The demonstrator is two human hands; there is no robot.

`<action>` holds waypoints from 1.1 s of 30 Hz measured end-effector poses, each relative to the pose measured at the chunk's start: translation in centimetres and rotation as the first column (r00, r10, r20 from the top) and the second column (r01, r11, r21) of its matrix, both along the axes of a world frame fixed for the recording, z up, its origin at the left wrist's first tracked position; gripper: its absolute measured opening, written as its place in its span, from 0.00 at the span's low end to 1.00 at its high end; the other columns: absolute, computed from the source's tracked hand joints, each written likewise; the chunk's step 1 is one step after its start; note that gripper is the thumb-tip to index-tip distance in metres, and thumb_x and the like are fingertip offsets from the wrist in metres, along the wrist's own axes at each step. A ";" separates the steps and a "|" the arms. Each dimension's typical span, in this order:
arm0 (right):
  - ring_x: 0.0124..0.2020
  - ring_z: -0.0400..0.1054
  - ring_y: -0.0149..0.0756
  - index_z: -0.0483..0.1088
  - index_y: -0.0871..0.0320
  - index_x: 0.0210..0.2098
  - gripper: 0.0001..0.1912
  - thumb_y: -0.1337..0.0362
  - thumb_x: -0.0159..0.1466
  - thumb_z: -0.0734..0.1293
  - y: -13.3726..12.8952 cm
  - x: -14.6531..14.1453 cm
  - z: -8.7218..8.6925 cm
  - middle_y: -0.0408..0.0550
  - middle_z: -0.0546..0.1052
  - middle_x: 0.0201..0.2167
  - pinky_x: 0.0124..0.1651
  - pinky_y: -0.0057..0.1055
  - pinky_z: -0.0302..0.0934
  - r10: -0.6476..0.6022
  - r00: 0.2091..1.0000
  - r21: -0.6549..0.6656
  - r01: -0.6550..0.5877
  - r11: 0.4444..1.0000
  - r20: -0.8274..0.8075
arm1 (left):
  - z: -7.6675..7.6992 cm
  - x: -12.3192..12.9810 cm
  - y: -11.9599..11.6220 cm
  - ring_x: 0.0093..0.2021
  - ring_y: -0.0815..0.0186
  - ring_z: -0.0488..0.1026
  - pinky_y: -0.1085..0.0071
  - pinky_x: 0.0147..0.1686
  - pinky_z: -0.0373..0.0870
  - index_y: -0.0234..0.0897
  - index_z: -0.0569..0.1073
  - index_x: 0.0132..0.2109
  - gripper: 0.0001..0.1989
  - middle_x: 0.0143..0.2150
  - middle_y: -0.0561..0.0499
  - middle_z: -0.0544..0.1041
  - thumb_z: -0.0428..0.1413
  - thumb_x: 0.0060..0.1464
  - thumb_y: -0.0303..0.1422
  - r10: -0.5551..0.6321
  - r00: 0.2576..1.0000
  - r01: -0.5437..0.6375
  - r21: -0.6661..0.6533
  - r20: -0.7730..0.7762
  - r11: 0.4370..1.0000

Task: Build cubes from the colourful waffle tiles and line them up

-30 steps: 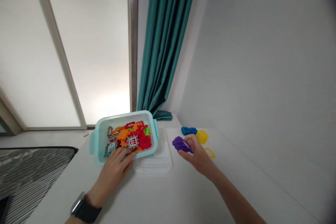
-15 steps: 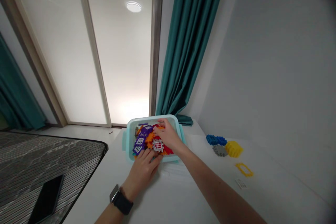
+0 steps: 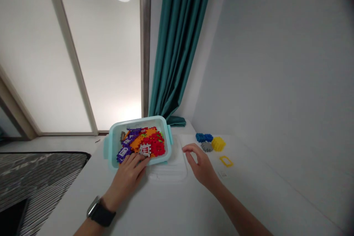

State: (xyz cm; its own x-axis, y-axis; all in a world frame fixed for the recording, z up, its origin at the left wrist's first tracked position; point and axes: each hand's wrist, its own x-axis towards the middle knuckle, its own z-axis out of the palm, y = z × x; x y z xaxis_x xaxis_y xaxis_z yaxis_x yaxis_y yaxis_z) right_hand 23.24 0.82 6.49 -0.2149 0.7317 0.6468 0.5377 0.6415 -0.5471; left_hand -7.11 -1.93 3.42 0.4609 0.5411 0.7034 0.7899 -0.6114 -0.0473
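Note:
A light teal bin holds purple, orange and red pieces and a white-grey window piece. My left hand, with a dark watch on its wrist, reaches over the bin's near rim, its fingers spread at the edge of the pieces. To the right of the bin, over a clear lid, my right hand is raised with thumb and index finger curved and a gap between them; nothing shows in it. Beyond it lie blue, grey and yellow pieces.
Right of my right hand, a yellow frame piece and a small white piece lie on the white table. A teal curtain hangs behind. A dark phone lies on a striped surface at lower left.
My right hand has come out of the bin and moved right, over the table. My left hand stays at the near rim. The view has turned right.

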 end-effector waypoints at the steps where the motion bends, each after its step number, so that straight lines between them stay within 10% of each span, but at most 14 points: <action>1: 0.46 0.73 0.40 0.71 0.53 0.43 0.10 0.63 0.69 0.59 0.0 1.9 -1.2 0.50 0.78 0.41 0.53 0.39 0.67 -0.109 0.992 0.041 0.106 0.993 0.062 | -0.1 0.0 0.1 0.45 0.56 0.74 0.60 0.44 0.71 0.40 0.75 0.53 0.14 0.43 0.45 0.78 0.48 0.66 0.27 -0.004 1.000 0.004 0.017 -0.002 1.000; 6: 0.51 0.69 0.50 0.71 0.55 0.42 0.10 0.59 0.65 0.61 1.6 10.7 -5.5 0.55 0.77 0.44 0.59 0.52 0.60 -0.384 0.917 0.058 0.380 0.923 0.104 | 0.0 -0.1 0.6 0.43 0.58 0.74 0.63 0.43 0.70 0.39 0.75 0.53 0.13 0.42 0.46 0.79 0.49 0.67 0.29 -0.043 0.999 0.043 0.103 -0.002 0.994; 12: 0.56 0.64 0.55 0.68 0.60 0.49 0.20 0.55 0.62 0.61 6.6 17.1 -5.8 0.61 0.73 0.51 0.60 0.54 0.57 -0.598 0.794 0.008 0.601 0.799 0.110 | 0.5 0.1 0.8 0.40 0.59 0.75 0.64 0.41 0.71 0.41 0.76 0.51 0.13 0.40 0.47 0.79 0.48 0.67 0.31 -0.069 0.998 0.070 0.160 -0.010 0.985; 22: 0.42 0.73 0.44 0.67 0.55 0.50 0.18 0.58 0.62 0.64 9.2 17.8 -6.8 0.50 0.77 0.41 0.46 0.37 0.65 -0.591 0.784 -0.176 0.619 0.765 0.188 | 0.4 -0.1 0.9 0.39 0.59 0.76 0.64 0.40 0.71 0.41 0.75 0.52 0.12 0.40 0.47 0.79 0.49 0.67 0.30 -0.077 0.997 0.080 0.160 -0.024 0.984; 33: 0.44 0.74 0.47 0.66 0.53 0.48 0.17 0.57 0.61 0.64 3.4 16.3 -5.2 0.52 0.78 0.46 0.50 0.44 0.67 -0.508 0.851 -0.200 0.525 0.827 0.133 | 0.3 -0.1 0.9 0.39 0.59 0.75 0.64 0.40 0.71 0.40 0.76 0.51 0.13 0.40 0.47 0.79 0.48 0.67 0.30 -0.071 0.997 0.071 0.169 -0.008 0.983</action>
